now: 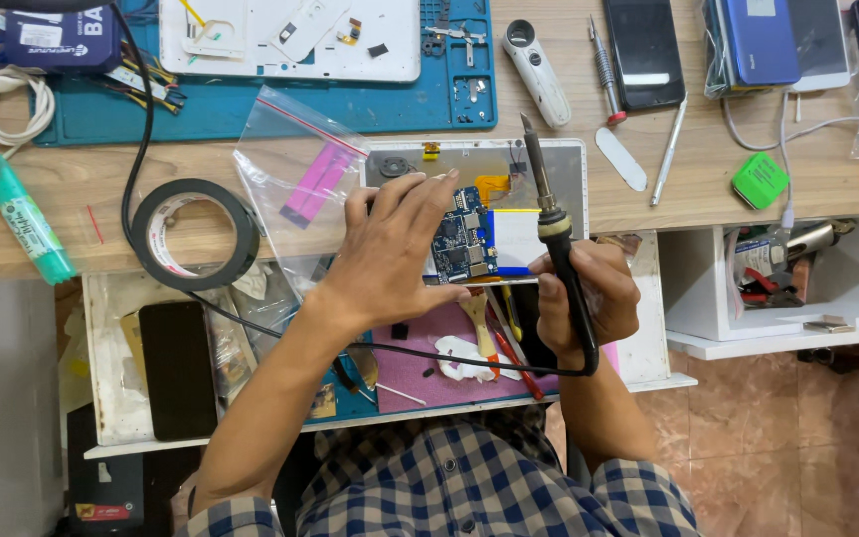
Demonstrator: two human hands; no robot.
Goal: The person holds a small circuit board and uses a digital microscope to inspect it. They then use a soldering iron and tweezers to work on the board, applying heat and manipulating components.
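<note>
Left hand (390,254): fingers spread narrow over an opened tablet (479,214), pressing on it beside the blue circuit board (462,239)
Right hand (589,298): closed around the black handle of a soldering iron (554,234), tip pointing up and away from the person, above the tablet's top edge
Tablet: lies open, back off, at the front edge of the counter (101,184), partly over the open drawer (111,398)
Counter: pale wood grain, crowded; blue work mat (251,109) at the far left with a white panel (280,40) on it
Near left hand: clear zip bag (295,169) with a pink strip inside; roll of black tape (194,234); green tube (24,219)
Far right: magnifier (537,70), screwdriver (603,70), dark phone (645,50), small green square block (759,179)
Drawer: white, pulled out below the counter, holding a black phone (178,368), a pink mat (449,353) and loose tools
Cable: black cord (136,129) runs from the iron across the drawer and up the counter
Room: white shelf unit (787,298) at right; reddish marble-pattern floor (777,447)
</note>
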